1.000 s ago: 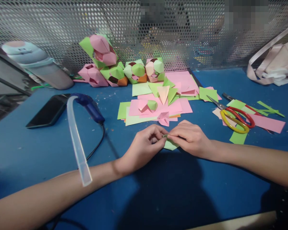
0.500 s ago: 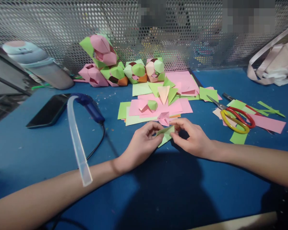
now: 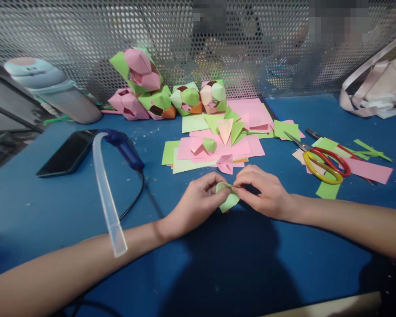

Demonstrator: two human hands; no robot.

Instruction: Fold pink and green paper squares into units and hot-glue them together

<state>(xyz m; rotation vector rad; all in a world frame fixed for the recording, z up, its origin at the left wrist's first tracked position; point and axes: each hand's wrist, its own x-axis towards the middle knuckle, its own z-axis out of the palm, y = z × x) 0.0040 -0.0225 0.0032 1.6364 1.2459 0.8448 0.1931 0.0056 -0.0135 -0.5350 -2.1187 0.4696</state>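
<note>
Between my two hands is a small piece of light green paper (image 3: 229,202), bent into a fold. My left hand (image 3: 201,196) grips its left side between thumb and fingers. The thumb and forefinger of my right hand (image 3: 264,191) pinch its upper right corner. Part of the paper is hidden behind my left thumb. Just beyond my fingertips lies a small folded pink paper piece (image 3: 225,164). Behind it, a pink and green folded piece (image 3: 208,146) rests on stacked pink sheets (image 3: 251,147).
Scissors (image 3: 326,165) lie among paper scraps on the right. A blue glue gun (image 3: 125,149) with a clear glue stick (image 3: 107,198) and a phone (image 3: 67,154) are at left. Folded paper balls (image 3: 156,103) and a bottle (image 3: 56,90) stand before the perforated metal panel (image 3: 171,39).
The green paper has turned and tipped, its lower part now bulging down toward me. My right fingers have closed into a tighter pinch on its corner, slightly lower than before.
</note>
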